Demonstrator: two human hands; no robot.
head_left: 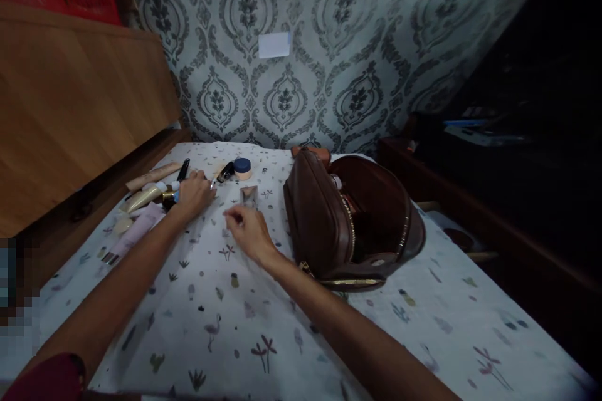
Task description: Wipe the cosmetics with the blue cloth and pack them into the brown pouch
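Observation:
My left hand (pixel 194 194) is over the cosmetics on the left, its fingers bent down and closed. A small shiny bit shows at its fingertips; what it is I cannot make out. My right hand (pixel 250 233) is curled, thumb and forefinger together, just left of the brown bag, and nothing shows in it. Beyond it lies a small clear, squarish item (pixel 249 195). A jar with a dark blue lid (pixel 242 168) stands farther back, beside a black-capped bottle (pixel 226 171). The brown leather bag (pixel 313 219) is unzipped and gapes open, with a pale cap (pixel 336 182) inside.
Beside my left forearm lie a lilac tube (pixel 136 233), a cream-coloured tube (pixel 143 197), a beige tube (pixel 153 177) and a black item (pixel 184 169). Patterned cloth (pixel 226 338) covers the surface. A wooden cabinet (pixel 84 94) borders the left, patterned wallpaper (pixel 301 6) the back.

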